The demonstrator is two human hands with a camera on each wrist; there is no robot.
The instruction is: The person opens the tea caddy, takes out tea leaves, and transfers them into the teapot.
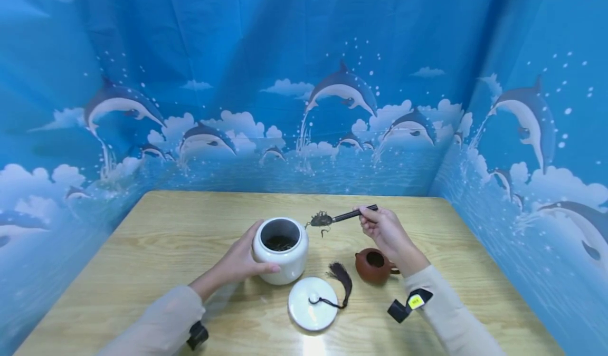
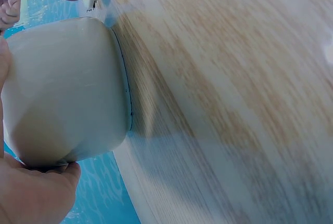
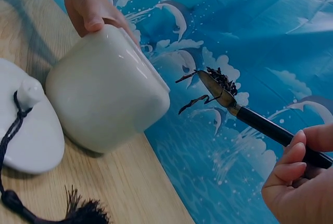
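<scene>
In the head view, your left hand (image 1: 242, 260) grips the white jar (image 1: 295, 261) on the table (image 1: 166, 229) and your right hand (image 1: 387, 232) pinches the scoop (image 1: 344, 217), heaped with dark leaves (image 1: 321, 218), near the jar's rim; the lid (image 1: 304, 314) and brown teapot (image 1: 364, 272) lie nearer you. In the left wrist view, your left hand appears to hug the jar's side, though cropping hides much of it. In the right wrist view, the scoop is apart from the jar, some leaves dangling
</scene>
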